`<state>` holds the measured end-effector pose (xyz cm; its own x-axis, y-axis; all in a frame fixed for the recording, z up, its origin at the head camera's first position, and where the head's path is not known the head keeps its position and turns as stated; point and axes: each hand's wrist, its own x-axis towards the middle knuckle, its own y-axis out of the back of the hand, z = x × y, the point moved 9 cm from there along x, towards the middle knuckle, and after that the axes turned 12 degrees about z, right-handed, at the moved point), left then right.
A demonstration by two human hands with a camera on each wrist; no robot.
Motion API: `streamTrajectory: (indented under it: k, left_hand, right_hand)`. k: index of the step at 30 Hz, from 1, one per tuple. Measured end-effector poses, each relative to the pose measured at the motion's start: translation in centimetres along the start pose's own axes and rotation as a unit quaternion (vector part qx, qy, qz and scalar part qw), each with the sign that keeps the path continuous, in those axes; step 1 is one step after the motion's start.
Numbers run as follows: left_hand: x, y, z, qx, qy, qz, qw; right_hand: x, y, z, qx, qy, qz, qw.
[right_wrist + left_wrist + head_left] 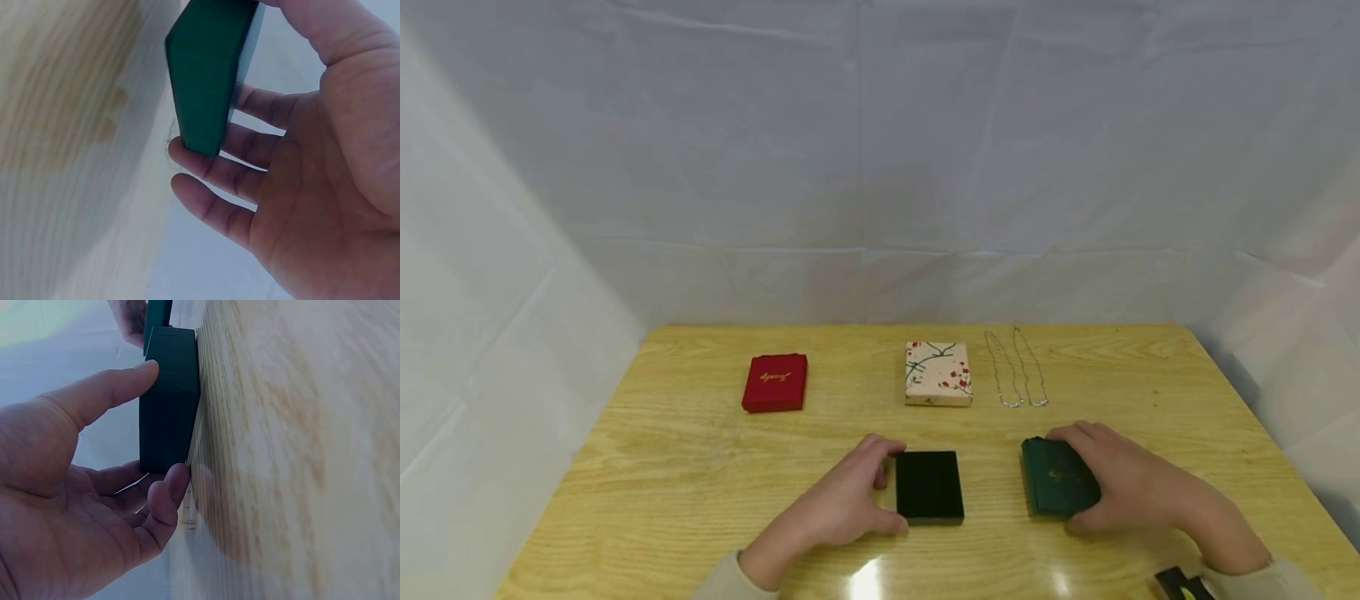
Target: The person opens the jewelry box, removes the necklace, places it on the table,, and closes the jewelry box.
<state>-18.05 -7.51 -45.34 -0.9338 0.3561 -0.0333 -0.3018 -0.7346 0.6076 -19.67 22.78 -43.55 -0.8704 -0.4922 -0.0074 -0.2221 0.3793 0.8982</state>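
On the near middle of the table, my left hand (857, 496) holds a dark green jewelry box base (929, 487) by its left side. In the left wrist view its thumb (149, 374) presses one edge of the base (169, 406), with the fingers at the opposite edge. To the right, my right hand (1123, 479) grips a green box lid (1056, 477) with gold lettering, slightly tilted. In the right wrist view the fingers wrap around the end of the lid (206, 87). The base shows a black top face.
A red box (776, 383) with gold lettering sits at the back left. A cream box (937, 375) with a floral print is at the back middle. Beside it lie two silver necklaces (1011, 403). A black object (1182, 583) with yellow is near the right sleeve.
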Motion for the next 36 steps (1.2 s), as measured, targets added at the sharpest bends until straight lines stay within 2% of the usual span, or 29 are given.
streamTrajectory:
  k: [7, 15, 29, 36]
  left_hand:
    - [0.0, 0.0, 0.0, -0.001, 0.000, -0.002, 1.0000]
    - [0.0, 0.0, 0.1, -0.001, -0.007, -0.001, 1.0000]
    - [0.0, -0.1, -0.1, -0.001, -0.005, 0.001, 1.0000]
    - [0.1, -0.1, 0.0, -0.006, -0.004, 0.001, 1.0000]
  right_hand:
    - [1.1, 0.4, -2.1, -0.007, 0.009, 0.021, 1.000]
    - [2.5, 0.0, -4.6, -0.005, 0.020, 0.022, 1.000]
    - [5.2, -1.8, -9.7, -0.021, 0.089, 0.046, 0.995]
    - [6.2, -3.3, -11.3, -0.035, 0.103, 0.044, 0.993]
